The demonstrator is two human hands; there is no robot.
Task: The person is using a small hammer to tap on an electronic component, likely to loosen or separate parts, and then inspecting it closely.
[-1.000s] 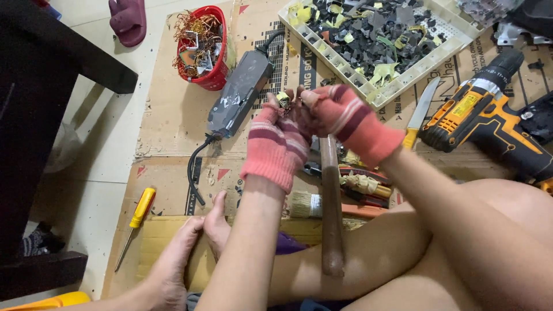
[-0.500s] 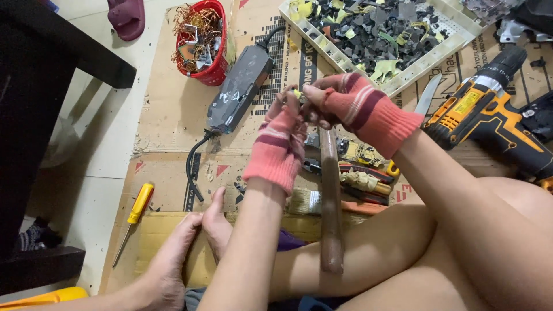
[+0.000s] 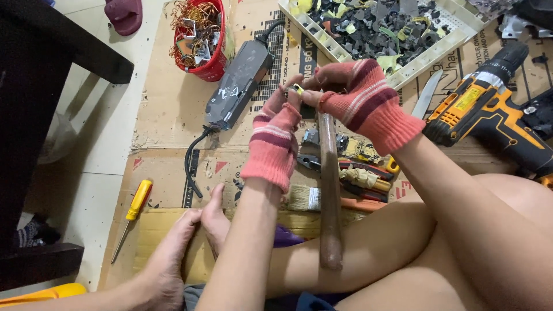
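Here both gloved hands, left hand (image 3: 275,135) and right hand (image 3: 357,98), pinch a small yellow part (image 3: 298,89).

Pink-and-maroon striped gloves (image 3: 368,103), yellow-handled screwdriver (image 3: 137,198), red basket (image 3: 201,40) of coppery wire, orange-and-black drill (image 3: 489,109), white tray (image 3: 403,34) of black and yellow scraps, brown cardboard (image 3: 173,98).
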